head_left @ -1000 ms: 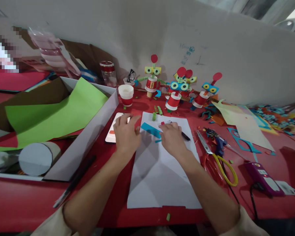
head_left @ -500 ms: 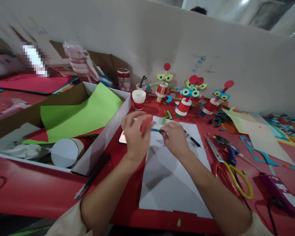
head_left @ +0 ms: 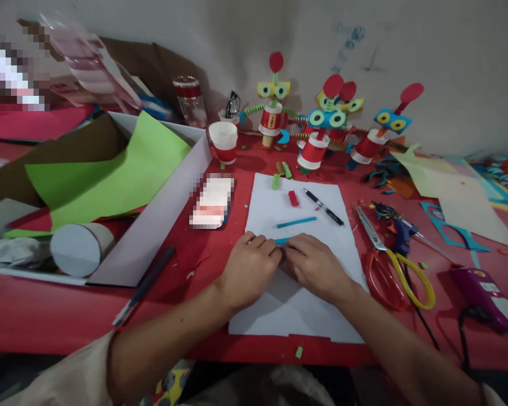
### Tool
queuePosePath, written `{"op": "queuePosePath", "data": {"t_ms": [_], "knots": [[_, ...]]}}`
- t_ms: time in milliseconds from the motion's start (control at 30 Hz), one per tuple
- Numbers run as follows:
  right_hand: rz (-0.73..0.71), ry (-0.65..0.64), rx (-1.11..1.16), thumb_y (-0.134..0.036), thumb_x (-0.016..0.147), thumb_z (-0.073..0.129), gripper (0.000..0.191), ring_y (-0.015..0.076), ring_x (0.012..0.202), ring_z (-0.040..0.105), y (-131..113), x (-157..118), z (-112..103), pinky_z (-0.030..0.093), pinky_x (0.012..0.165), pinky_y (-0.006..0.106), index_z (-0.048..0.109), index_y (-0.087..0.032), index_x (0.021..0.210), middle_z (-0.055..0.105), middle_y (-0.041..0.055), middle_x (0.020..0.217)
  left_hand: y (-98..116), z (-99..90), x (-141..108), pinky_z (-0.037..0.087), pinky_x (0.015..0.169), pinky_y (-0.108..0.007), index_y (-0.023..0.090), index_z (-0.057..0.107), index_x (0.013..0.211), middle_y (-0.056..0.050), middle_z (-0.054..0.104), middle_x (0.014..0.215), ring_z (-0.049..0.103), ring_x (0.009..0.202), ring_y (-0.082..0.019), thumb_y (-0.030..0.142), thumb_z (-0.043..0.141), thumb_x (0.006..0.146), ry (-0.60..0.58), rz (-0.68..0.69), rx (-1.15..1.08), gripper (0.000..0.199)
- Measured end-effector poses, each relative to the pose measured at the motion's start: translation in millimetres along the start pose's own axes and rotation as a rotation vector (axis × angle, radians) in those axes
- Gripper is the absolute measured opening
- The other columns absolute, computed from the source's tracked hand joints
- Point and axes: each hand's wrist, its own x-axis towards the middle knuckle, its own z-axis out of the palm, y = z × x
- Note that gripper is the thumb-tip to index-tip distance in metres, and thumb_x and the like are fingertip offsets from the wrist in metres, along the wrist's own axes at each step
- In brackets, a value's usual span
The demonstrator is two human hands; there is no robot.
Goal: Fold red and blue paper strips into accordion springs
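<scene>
Both hands meet over a white sheet point(head_left: 296, 316) on the red table. Between them is a blue paper strip point(head_left: 281, 241), mostly covered by the fingers. My left hand point(head_left: 254, 270) is closed on its left end, and my right hand point(head_left: 315, 265) is closed on its right end. Just beyond the hands lies a thin blue strip point(head_left: 296, 222), flat on the sheet. Farther up the sheet are a folded red paper piece point(head_left: 293, 198), a black pen point(head_left: 324, 207) and a folded green piece point(head_left: 276, 181).
Scissors point(head_left: 381, 248), a glue gun point(head_left: 402, 234) and a purple device point(head_left: 489, 296) lie right. An open box point(head_left: 156, 225) with green paper point(head_left: 114, 175) stands left. Paper-cup figures point(head_left: 313, 151) and stacked cups point(head_left: 223, 141) are at the back.
The red piece, held by my left hand before, now lies on the sheet. Both hands have come together, lower in view, on a blue strip. The camera view has tilted down.
</scene>
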Motion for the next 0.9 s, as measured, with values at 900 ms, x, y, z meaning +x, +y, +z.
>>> {"op": "queuePosePath", "data": {"t_ms": [900], "knots": [[0.518,-0.109,0.387,-0.023,0.083,0.063,0.011,0.0157,0.073,0.055,9.7,4.6,-7.6,0.040,0.064,0.028,0.061,-0.020,0.073,0.063,0.0005,0.074,-33.5,-14.1,11.6,0.041,0.058,-0.027,0.018,0.058,0.058,-0.001,0.058,0.072,0.054,0.064,-0.014,0.035,0.065,0.073,-0.209,-0.595,-0.481,0.024]]}}
